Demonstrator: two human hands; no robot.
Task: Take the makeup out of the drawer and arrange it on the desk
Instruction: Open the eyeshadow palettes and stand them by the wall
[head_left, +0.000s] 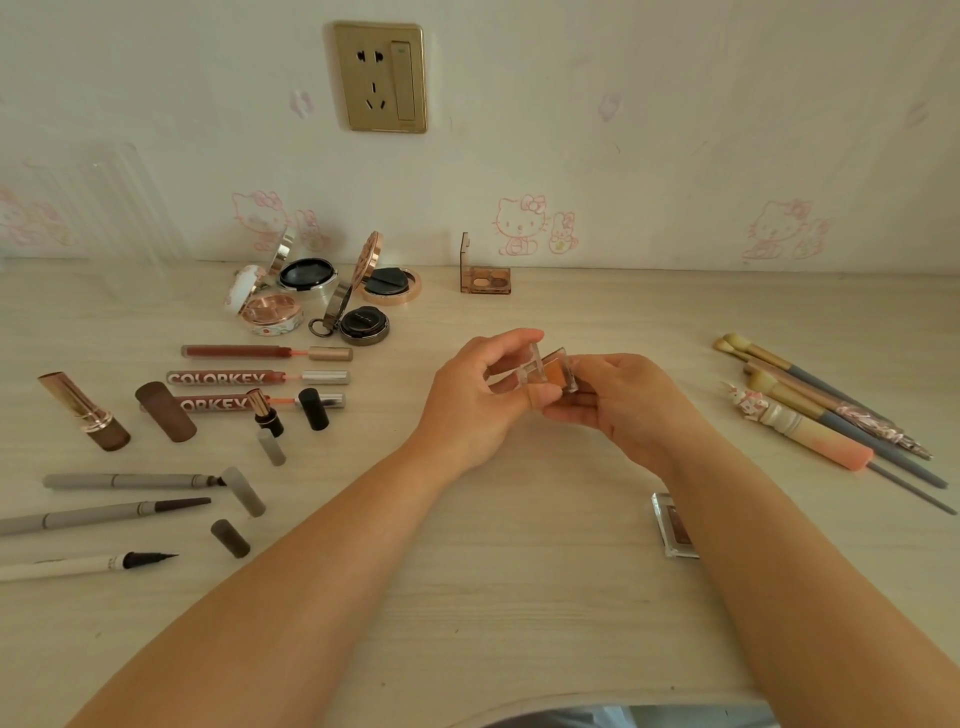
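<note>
At centre frame above the pale wooden table (467, 571), the left hand (467, 405) pinches the lid and the right hand (634, 405) grips the base of a small clear-cased orange eyeshadow compact (550, 371), apparently opening it for display like the open brown eyeshadow palette (485, 278) behind.

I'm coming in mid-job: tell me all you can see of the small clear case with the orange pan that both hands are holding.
The small clear case looks like transparent plastic holding an orange-brown powder pan. Its clear lid is swung open toward the left. It is held tilted above the desk, in front of the open brown palette at the wall. The left hand pinches the lid side and the right hand grips the pan side. Any label is too small to read.
</note>
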